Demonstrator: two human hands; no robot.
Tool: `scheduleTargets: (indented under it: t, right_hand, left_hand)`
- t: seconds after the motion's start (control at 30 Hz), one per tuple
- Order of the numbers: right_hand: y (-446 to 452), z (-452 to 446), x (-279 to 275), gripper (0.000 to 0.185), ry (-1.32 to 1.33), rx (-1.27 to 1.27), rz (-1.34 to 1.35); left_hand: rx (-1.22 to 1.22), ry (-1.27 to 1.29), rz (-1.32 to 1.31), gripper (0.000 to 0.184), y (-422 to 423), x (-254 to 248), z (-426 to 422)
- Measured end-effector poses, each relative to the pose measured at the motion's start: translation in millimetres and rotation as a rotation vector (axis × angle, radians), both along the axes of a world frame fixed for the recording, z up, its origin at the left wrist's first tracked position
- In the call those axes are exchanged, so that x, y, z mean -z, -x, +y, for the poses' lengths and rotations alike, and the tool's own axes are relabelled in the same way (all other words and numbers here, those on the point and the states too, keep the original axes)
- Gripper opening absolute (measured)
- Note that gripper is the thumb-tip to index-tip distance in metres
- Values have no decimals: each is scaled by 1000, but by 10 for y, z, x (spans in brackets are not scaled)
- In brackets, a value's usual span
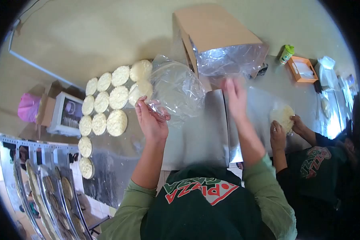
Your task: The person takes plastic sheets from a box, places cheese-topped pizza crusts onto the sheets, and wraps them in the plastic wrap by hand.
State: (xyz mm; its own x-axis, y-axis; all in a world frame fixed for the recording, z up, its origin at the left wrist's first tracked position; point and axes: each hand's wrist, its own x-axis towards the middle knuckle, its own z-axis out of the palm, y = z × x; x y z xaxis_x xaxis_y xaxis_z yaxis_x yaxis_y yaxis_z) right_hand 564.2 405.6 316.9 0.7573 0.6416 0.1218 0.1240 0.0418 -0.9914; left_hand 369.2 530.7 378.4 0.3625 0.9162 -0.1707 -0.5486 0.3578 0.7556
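My left hand (pixel 152 122) has its fingers closed on the edge of a clear plastic bag (pixel 178 90), which spreads out over the metal table. My right hand (pixel 235 94) is raised in front of a cardboard box (pixel 220 28); its fingers are smeared by motion, so I cannot make out whether they hold anything. The box lies on its side, with clear plastic (pixel 228 60) bulging from its mouth. To the left of the bag, several round pizza bases (pixel 117 123) with a pale, crumbly topping lie in rows. The bag's edge overlaps the nearest ones.
On the right a co-worker's hands (pixel 278 134) hold a pale round base (pixel 283 117) over the table (pixel 252 108). An orange tray (pixel 303 69) and a green-lidded container (pixel 287 54) stand at the back right. A metal rack (pixel 48 192) stands at lower left.
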Motion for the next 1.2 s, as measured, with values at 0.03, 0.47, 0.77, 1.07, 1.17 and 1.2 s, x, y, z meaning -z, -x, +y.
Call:
scheduleTargets:
  t: [0.03, 0.47, 0.77, 1.07, 1.17, 1.2]
  right_hand:
    - [216, -152, 132, 28, -50, -216, 357]
    - [761, -478, 330, 13, -280, -59, 719]
    - [1061, -416, 100, 10, -82, -351, 540]
    - [1026, -740, 401, 10, 272, -81, 83]
    - [1011, -838, 358, 8, 299, 89, 116]
    - [974, -778, 358, 7, 157, 141, 353]
  left_hand:
    - [-33, 64, -1, 19, 14, 39, -31]
    - [149, -126, 514, 18, 259, 743, -191]
    - [722, -348, 432, 17, 252, 541, -518]
    - [713, 454, -39, 14, 421, 673, -319]
    - [706, 344, -73, 17, 333, 970, -359]
    - [704, 253, -50, 20, 284, 1043, -395]
